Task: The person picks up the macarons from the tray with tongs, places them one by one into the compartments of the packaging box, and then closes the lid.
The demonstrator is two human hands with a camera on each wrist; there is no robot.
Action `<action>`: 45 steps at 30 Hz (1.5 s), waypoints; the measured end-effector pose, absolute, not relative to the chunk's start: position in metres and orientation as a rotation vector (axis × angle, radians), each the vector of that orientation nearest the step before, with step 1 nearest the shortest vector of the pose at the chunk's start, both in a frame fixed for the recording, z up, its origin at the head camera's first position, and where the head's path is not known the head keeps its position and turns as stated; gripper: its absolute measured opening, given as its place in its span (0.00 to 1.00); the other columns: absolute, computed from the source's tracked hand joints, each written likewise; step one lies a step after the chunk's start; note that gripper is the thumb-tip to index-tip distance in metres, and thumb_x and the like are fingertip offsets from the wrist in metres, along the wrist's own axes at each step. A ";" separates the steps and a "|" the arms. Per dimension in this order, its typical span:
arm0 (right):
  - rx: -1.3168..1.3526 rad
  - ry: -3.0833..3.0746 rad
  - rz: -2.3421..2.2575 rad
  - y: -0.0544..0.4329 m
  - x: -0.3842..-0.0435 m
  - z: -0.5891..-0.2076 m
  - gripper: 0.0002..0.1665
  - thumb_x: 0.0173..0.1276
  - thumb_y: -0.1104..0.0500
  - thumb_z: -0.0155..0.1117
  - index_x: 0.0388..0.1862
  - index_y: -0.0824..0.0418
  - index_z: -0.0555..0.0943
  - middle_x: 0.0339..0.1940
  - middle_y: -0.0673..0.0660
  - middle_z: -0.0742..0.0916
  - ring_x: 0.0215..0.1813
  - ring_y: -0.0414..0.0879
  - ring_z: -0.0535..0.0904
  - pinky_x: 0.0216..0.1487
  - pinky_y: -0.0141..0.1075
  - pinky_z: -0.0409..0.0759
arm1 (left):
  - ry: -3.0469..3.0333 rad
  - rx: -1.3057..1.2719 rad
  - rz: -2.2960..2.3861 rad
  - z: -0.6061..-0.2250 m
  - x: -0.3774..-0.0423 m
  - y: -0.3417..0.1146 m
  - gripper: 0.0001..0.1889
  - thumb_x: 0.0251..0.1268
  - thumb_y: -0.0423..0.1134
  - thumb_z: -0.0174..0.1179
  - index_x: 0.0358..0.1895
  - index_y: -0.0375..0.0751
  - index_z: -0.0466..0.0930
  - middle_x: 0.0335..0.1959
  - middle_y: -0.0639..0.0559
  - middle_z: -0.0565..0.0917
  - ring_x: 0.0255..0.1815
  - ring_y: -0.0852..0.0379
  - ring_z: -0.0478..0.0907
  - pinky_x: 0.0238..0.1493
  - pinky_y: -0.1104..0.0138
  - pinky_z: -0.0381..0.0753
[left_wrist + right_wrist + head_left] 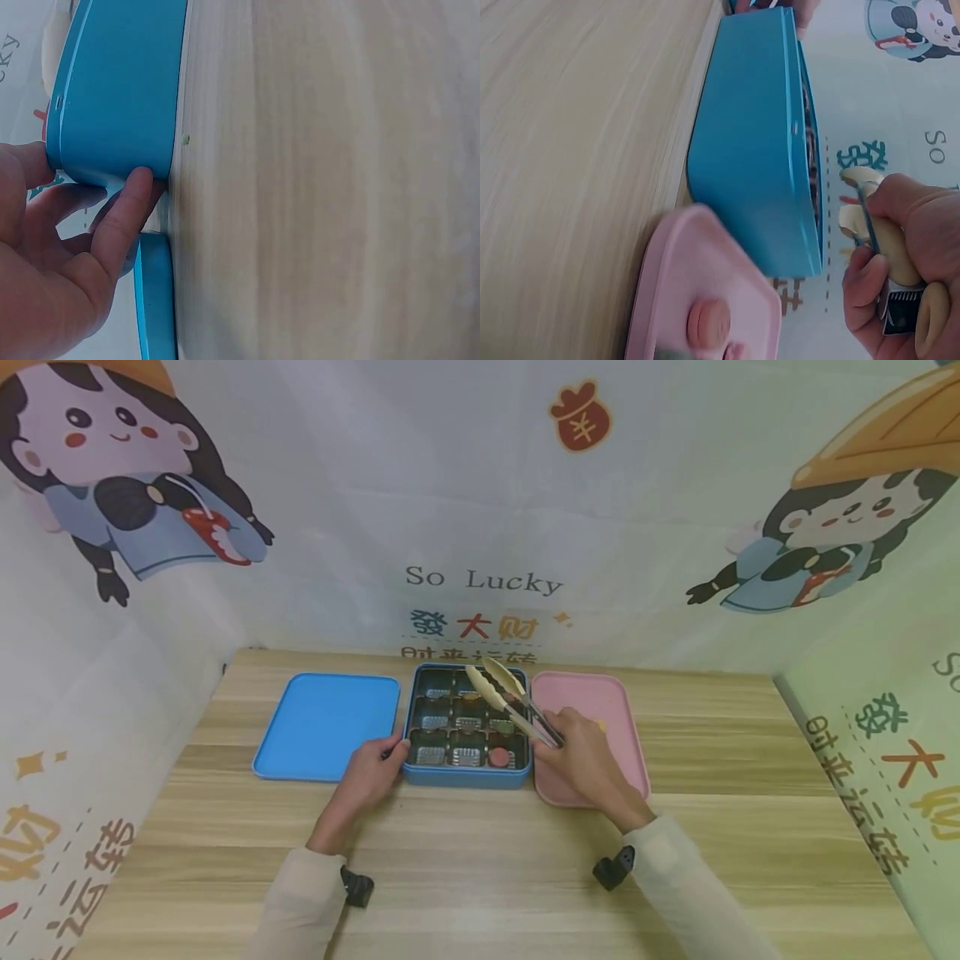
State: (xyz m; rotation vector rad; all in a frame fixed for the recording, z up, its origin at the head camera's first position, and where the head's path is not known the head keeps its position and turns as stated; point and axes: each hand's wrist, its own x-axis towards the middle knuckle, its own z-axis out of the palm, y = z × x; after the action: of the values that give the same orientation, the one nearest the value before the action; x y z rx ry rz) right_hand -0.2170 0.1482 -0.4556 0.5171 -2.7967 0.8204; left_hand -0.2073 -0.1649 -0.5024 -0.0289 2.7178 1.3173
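An open blue tin box (pixel 467 777), holding a dark tray with several compartments, stands in the middle of the table. My left hand (pixel 373 768) holds its front left corner, thumb at the rim and fingers against the side wall. My right hand (pixel 581 752) grips metal tongs (pixel 525 720) with cream-coloured tips above the box's right half. The tong tips stand apart, and I see nothing between them. One pink macaron (pixel 498 757) lies in the front right compartment; other coloured pieces farther back are partly hidden by the tongs.
A blue lid (pixel 330 727) lies left of the box. On the right is a pink tray (pixel 626 752), mostly behind my right hand; a salmon-coloured macaron (pixel 709 324) and more pieces lie in it. A printed cloth (pixel 480 510) hangs close behind.
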 end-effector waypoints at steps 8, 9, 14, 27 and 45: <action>0.469 -2.774 0.827 0.188 -0.203 -0.453 0.21 0.60 0.61 0.71 0.52 0.68 0.83 0.27 0.55 0.77 0.26 0.44 0.67 0.27 0.35 0.66 | 2.734 -0.011 1.309 -0.501 -0.206 -0.164 0.26 0.78 0.46 0.47 0.70 0.33 0.66 0.40 0.40 0.85 0.43 0.46 0.78 0.45 0.59 0.75; 0.473 -2.773 0.821 0.194 -0.201 -0.454 0.21 0.60 0.62 0.71 0.52 0.68 0.83 0.27 0.55 0.77 0.26 0.44 0.67 0.26 0.34 0.65 | 2.737 -0.001 1.305 -0.501 -0.206 -0.165 0.26 0.78 0.46 0.47 0.70 0.33 0.66 0.39 0.40 0.85 0.44 0.46 0.78 0.45 0.58 0.75; 0.461 -2.784 0.780 0.223 -0.187 -0.460 0.26 0.60 0.64 0.72 0.57 0.73 0.81 0.29 0.57 0.79 0.27 0.43 0.68 0.24 0.31 0.65 | 2.737 0.012 1.305 -0.500 -0.206 -0.165 0.26 0.78 0.45 0.48 0.70 0.32 0.66 0.37 0.41 0.85 0.43 0.47 0.78 0.44 0.59 0.75; 0.385 -2.805 0.659 0.270 -0.157 -0.470 0.25 0.58 0.66 0.72 0.55 0.74 0.82 0.28 0.56 0.79 0.25 0.41 0.67 0.22 0.30 0.65 | 2.732 0.001 1.296 -0.501 -0.207 -0.167 0.26 0.79 0.47 0.46 0.71 0.34 0.65 0.36 0.42 0.85 0.41 0.49 0.78 0.45 0.59 0.75; 0.386 -2.842 0.570 0.287 -0.150 -0.481 0.27 0.56 0.64 0.75 0.54 0.74 0.82 0.25 0.55 0.78 0.25 0.42 0.67 0.23 0.31 0.66 | 2.711 -0.006 1.323 -0.501 -0.207 -0.165 0.26 0.79 0.46 0.47 0.71 0.33 0.65 0.24 0.48 0.80 0.30 0.55 0.74 0.35 0.65 0.71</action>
State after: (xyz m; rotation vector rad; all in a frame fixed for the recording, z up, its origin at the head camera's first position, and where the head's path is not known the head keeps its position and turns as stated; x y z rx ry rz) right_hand -0.1505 0.2873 -0.4814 0.3863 -2.8421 0.5702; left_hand -0.2069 -0.1651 -0.5007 -0.0060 2.7110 1.3235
